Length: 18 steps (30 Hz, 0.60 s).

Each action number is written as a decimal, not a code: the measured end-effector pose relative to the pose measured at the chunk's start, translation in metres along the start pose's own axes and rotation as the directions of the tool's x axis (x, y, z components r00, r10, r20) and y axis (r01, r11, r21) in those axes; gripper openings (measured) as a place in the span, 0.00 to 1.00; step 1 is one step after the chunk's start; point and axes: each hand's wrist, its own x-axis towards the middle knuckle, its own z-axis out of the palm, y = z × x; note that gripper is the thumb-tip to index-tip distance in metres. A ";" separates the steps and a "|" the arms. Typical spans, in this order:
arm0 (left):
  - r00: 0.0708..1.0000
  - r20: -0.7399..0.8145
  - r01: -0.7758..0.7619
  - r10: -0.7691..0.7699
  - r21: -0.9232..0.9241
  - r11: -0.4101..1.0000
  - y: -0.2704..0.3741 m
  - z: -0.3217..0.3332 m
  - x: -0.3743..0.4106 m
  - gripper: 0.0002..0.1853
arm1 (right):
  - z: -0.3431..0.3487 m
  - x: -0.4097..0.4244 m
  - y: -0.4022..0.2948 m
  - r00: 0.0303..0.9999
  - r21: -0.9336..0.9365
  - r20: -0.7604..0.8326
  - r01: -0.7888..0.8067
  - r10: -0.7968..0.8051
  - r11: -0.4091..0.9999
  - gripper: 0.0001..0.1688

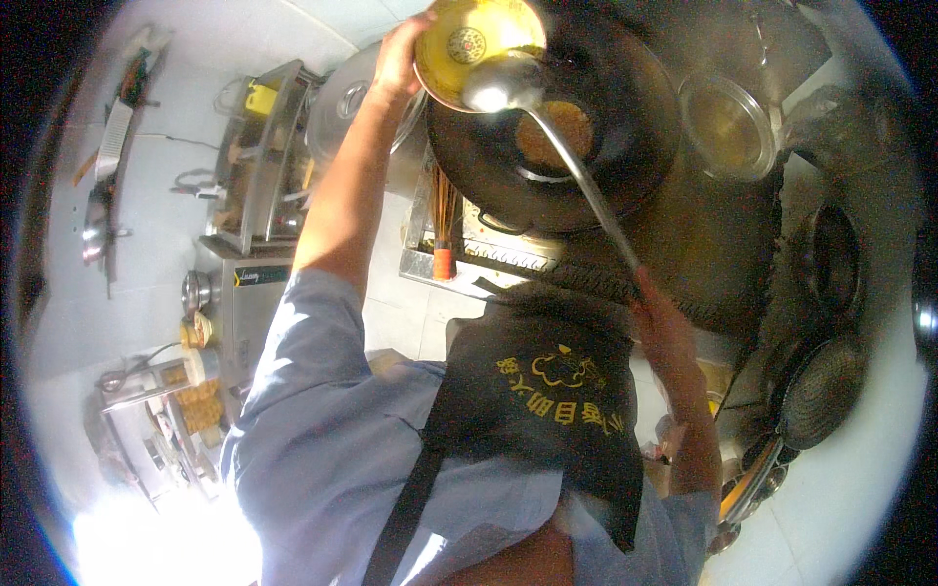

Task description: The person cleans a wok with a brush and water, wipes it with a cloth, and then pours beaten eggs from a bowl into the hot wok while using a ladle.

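Note:
My left hand (pixel 399 62) grips the rim of a yellow patterned bowl (pixel 506 26), raised over the left side of a large black wok (pixel 637 146). In my right hand (pixel 652 308) is the long handle of a metal ladle (pixel 564 139). The ladle's round head overlaps the bowl's lower edge in view; whether the two touch, I cannot tell. Brown food or liquid (pixel 560 121) sits at the bottom of the wok, with the ladle's handle crossing in front of it.
A bamboo wok brush (pixel 442 220) with an orange band stands left of the wok. Nearby is a round metal lid (pixel 333 117). To the right are a round pan (pixel 725 135) and a mesh strainer (pixel 824 392). Metal shelving (pixel 256 168) and hanging utensils (pixel 113 139) line the left.

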 end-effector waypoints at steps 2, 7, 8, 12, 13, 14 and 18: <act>0.999 0.039 0.001 -0.006 0.145 0.989 -0.010 -0.033 0.015 0.22 | -0.013 -0.005 0.004 0.999 -0.128 0.028 -0.033 0.037 0.991 0.31; 0.976 0.122 -0.211 0.178 0.367 0.906 -0.006 -0.004 0.006 0.19 | 0.007 0.016 0.005 0.973 0.002 -0.197 0.123 -0.120 0.992 0.31; 0.967 0.138 -0.250 0.213 0.372 0.894 -0.009 -0.004 0.009 0.18 | 0.012 0.024 0.000 0.976 0.021 -0.197 0.100 -0.094 0.995 0.30; 0.962 0.139 -0.269 0.236 0.314 0.910 -0.014 -0.008 0.018 0.19 | 0.031 0.016 0.009 0.960 0.033 -0.239 0.158 -0.146 0.987 0.30; 0.965 0.133 -0.257 0.226 0.294 0.921 -0.013 -0.007 0.018 0.21 | 0.029 0.008 0.018 0.968 0.034 -0.213 0.144 -0.133 0.989 0.30; 0.969 0.138 -0.237 0.204 0.300 0.924 -0.015 -0.005 0.015 0.21 | 0.028 0.005 0.023 0.975 0.034 -0.188 0.129 -0.120 0.991 0.30; 0.990 0.075 -0.132 0.117 0.234 0.963 -0.009 0.020 0.006 0.23 | 0.007 0.017 -0.010 0.988 -0.114 -0.147 0.019 -0.035 0.993 0.32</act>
